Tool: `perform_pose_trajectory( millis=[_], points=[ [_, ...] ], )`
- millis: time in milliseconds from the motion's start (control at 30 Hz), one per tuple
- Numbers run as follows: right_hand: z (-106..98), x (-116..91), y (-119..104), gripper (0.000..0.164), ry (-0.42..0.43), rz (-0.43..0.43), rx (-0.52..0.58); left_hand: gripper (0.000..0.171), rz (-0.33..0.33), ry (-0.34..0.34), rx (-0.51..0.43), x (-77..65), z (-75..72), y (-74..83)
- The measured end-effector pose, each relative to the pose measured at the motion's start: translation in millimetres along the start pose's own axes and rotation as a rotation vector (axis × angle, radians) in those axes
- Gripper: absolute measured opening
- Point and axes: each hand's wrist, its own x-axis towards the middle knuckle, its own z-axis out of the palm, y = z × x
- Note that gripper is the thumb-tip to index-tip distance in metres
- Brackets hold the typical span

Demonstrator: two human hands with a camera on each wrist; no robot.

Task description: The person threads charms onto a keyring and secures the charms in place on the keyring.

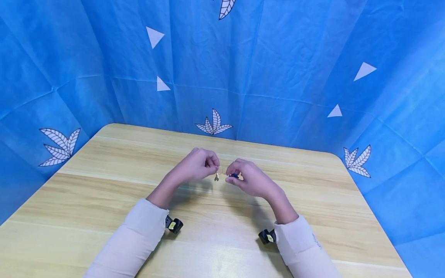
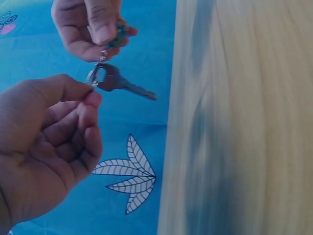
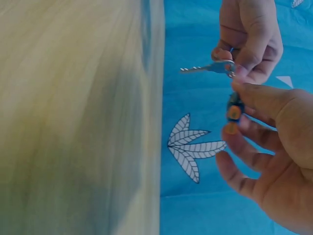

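Observation:
Above the middle of the table, my left hand (image 1: 199,165) pinches a metal key ring (image 2: 91,78) between thumb and index finger. A key (image 2: 113,80) hangs from that ring, its blade pointing away from the fingers. Facing it, my right hand (image 1: 251,178) holds a small blue and orange keychain charm (image 3: 235,108) between thumb and fingers. A short chain (image 2: 103,55) links the charm to the ring. In the right wrist view the key's toothed blade shows clearly, while part of the charm is hidden by the right fingers.
The wooden table (image 1: 215,231) spreads under both hands. A blue curtain (image 1: 278,58) with white leaf and triangle prints hangs along its back and sides. Small black wrist cameras (image 1: 175,226) sit at the sleeve cuffs.

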Motion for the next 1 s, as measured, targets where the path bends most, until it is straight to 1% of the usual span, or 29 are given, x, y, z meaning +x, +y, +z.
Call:
perform_pose_trajectory(
  millis=[200,333,367,467,633,833,1000],
  points=[
    [10,0,4,0.006,-0.114,-0.008,-0.024,0.007,-0.045,-0.136,0.018,-0.7,5.9,-8.3],
    [15,0,3,0.006,-0.181,0.012,-0.03,0.011,-0.052,-0.188,0.036,0.0,11.9,-12.4],
    [15,-1,3,0.006,-0.192,0.015,-0.028,0.012,-0.044,-0.196,0.043,0.3,13.6,-13.4],
    [17,-1,4,0.005,-0.222,0.035,-0.026,0.013,-0.04,-0.212,0.058,0.7,18.1,-14.3],
    [18,-2,5,0.006,-0.247,0.06,-0.041,0.016,-0.041,-0.23,0.075,0.1,24.3,-12.7],
    [21,-2,8,0.005,-0.258,0.066,-0.043,0.015,-0.05,-0.207,0.114,0.2,28.8,-10.2],
    [23,-2,9,0.006,-0.277,0.074,-0.046,0.013,-0.048,-0.173,0.152,1.1,32.7,-7.5]
  ],
)
